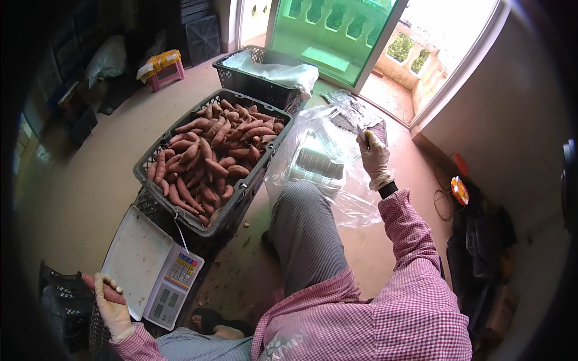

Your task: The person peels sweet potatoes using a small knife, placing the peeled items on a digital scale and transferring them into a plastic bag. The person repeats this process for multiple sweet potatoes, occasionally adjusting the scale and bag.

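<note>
Lower left: gloved left hand (111,307) grip closed around reddish sweet potato (96,284), beside white digital scale (152,268). Centre right: gloved right hand (374,157) grip pinching clear plastic bag (337,150).

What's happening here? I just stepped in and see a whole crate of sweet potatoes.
A seated person in a pink checked shirt and gloves is at work beside a black crate heaped with sweet potatoes. The left hand holds one sweet potato next to a white scale, whose pan is bare. The right hand grips the edge of a clear plastic bag holding stacked clear trays on the floor.
</note>
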Tool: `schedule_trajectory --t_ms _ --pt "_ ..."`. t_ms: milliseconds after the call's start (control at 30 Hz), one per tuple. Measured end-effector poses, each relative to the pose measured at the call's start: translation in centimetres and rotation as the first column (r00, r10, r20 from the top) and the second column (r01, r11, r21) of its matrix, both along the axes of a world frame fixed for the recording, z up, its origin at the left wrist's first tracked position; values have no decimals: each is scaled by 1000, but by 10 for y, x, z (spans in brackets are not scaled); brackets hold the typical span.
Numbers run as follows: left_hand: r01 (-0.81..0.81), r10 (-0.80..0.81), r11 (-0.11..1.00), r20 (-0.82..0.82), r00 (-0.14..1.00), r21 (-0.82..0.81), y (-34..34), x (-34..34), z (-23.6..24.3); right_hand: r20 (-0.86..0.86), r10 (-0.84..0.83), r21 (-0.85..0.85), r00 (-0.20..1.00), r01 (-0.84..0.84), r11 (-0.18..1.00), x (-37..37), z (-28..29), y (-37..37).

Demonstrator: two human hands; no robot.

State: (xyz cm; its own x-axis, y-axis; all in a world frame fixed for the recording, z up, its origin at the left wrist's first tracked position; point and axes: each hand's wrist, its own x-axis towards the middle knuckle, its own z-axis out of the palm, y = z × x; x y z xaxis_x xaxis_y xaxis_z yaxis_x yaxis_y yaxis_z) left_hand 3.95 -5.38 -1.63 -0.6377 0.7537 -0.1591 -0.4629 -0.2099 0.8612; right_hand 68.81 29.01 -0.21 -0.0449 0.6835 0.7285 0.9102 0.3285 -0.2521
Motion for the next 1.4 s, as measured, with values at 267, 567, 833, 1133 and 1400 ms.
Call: schedule_trajectory --t_ms 267,567,833,1133,1400 --pt "-159 162 983 -32 986 90 7 12 23 -874 391 -42 288 -847 530 -183 124 -60" --pt "-562 545 814 -144 826 -142 -27 -35 5 146 985 -328 95 -934 138 -490 -30 -162" --pt "-357 -129 842 -794 594 -404 12 -38 -48 19 1000 -377 21 -926 27 -487 -53 -189" --pt "-337 -624 368 -499 601 -866 74 9 -50 270 396 -551 878 -196 811 -352 -49 24" --pt "-312 -518 484 -555 650 -817 63 14 -75 -18 578 -745 816 -397 537 -335 -52 54"
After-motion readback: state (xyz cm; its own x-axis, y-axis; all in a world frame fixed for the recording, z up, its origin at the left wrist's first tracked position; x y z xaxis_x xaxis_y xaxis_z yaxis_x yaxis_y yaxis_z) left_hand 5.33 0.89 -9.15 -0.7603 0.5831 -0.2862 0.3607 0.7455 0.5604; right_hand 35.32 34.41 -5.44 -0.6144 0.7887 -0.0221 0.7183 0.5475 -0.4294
